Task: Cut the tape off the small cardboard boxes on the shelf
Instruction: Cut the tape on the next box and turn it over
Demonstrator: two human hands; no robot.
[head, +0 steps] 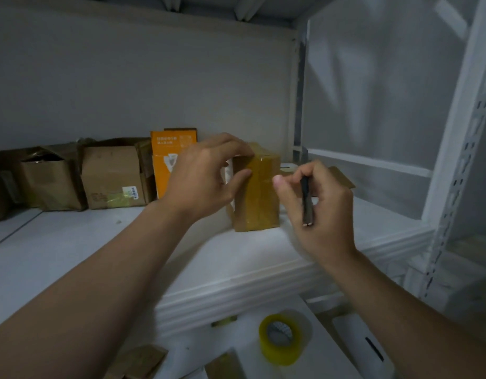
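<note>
I'm gripping the box (254,214) top with my left hand (206,173), my right hand (322,203) clasping the knife (306,199), next needing its blade on the tape (263,176).

Upper-left corner of box (259,192) hidden by left hand (206,173). Blade of knife (306,199) indistinct. Print on orange carton (168,149) illegible.

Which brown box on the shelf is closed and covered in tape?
The taped box that the left hand grips, right of the orange box. The brown boxes further left have open flaps.
</note>
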